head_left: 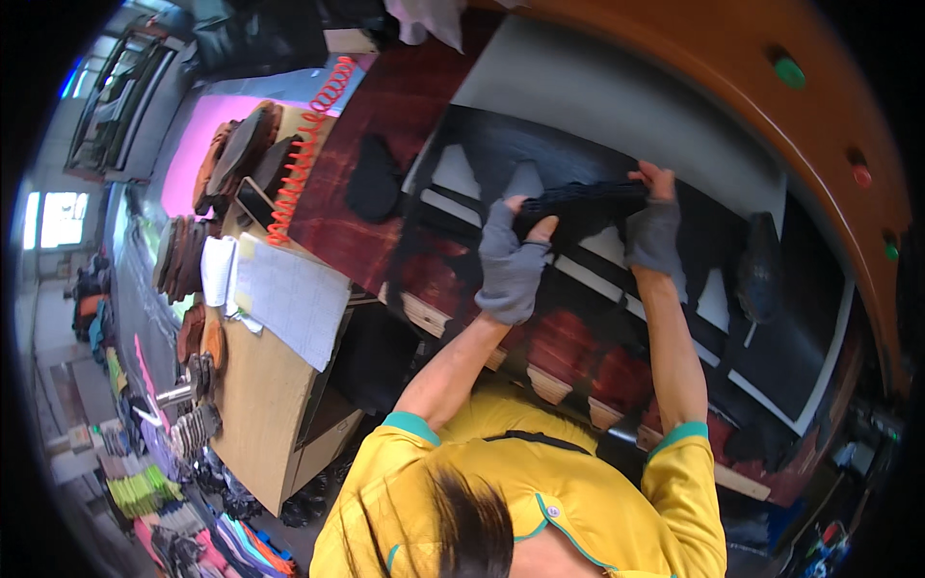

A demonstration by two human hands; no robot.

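A stack of thin black cut pieces point(590, 199) is held up between both hands, over the work surface. My left hand point(513, 262), in a grey fingerless glove, is closed on its left end with the thumb on the near side. My right hand point(657, 226), gloved the same way, grips its right end with bare fingertips. Below lies a black sheet point(819, 318) with shaped cut-outs, light grey showing through some of them. A black sole-shaped piece point(374, 178) lies left of the sheet. Toward the right end is a dark, elongated object point(761, 270), its kind unclear.
An orange machine beam point(694, 48) with green and red buttons curves along the far side. The board point(332, 197) beneath is dark red. A red coiled hose point(306, 144) hangs at left, near a wooden table point(260, 405) with paper sheets point(289, 289) and brown sole-shaped stacks point(241, 149).
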